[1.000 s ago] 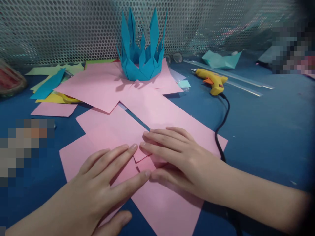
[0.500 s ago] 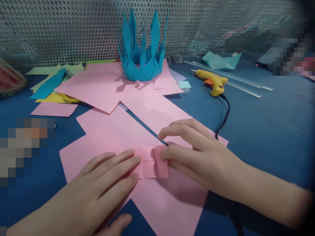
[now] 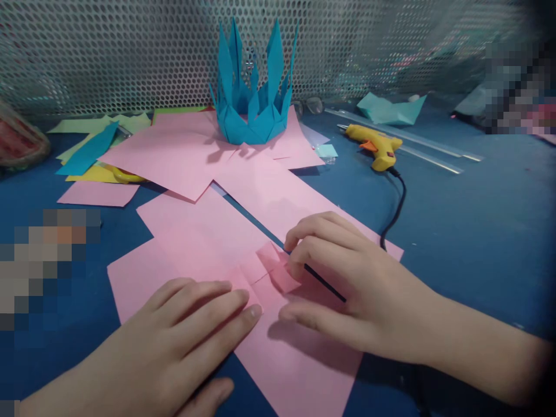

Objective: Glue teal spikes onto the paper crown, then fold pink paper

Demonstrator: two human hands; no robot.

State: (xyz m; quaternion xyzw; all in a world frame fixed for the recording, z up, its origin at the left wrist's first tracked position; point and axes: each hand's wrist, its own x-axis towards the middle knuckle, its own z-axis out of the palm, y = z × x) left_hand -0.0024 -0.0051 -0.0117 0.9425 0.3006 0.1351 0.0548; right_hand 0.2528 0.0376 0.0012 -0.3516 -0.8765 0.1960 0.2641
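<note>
A small folded piece of pink paper (image 3: 263,272) lies tilted on larger pink sheets, its right end showing a raised flap. My left hand (image 3: 186,336) rests flat, fingers stretched over the paper's left end, thumb spread away. At the other end is my right hand (image 3: 347,278), its curled fingertips at the flap and its thumb held well apart below. That hand is open and its fingers do not close round the paper. Part of the folded piece is hidden under my left fingertips.
A blue paper crown (image 3: 252,116) stands on pink sheets (image 3: 174,145) at the back. To its right lie a yellow glue gun (image 3: 377,145) with a black cord, clear glue sticks (image 3: 430,159) and a folded teal paper (image 3: 393,110). A metal mesh panel (image 3: 130,52) rises behind.
The folded pink paper has turned counterclockwise, its right end rising away from me. My right thumb has spread from the fingers, and my left fingertips have shifted slightly right and nearer.
</note>
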